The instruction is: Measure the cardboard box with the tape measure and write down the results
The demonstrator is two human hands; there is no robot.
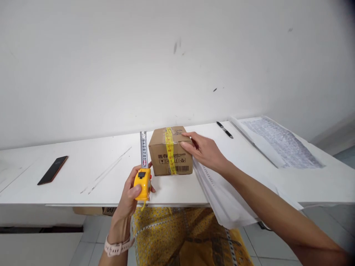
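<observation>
A small brown cardboard box [162, 157] with a yellow tape strip across it stands on the white table [91, 184], near its front edge. My left hand [130, 197] grips a yellow tape measure [142, 184]; its blade [143, 149] runs away from me along the box's left side. My right hand [203, 149] rests on the box's right top edge, fingers curled over it and pressing against the cardboard. A pale watch strap circles my left wrist.
A dark phone [52, 170] lies at the table's left. A black pen [224, 129] lies behind the box to the right. Printed paper sheets [280, 142] cover the right end, and more white sheets [222, 192] hang over the front edge beside the box. A white wall rises behind.
</observation>
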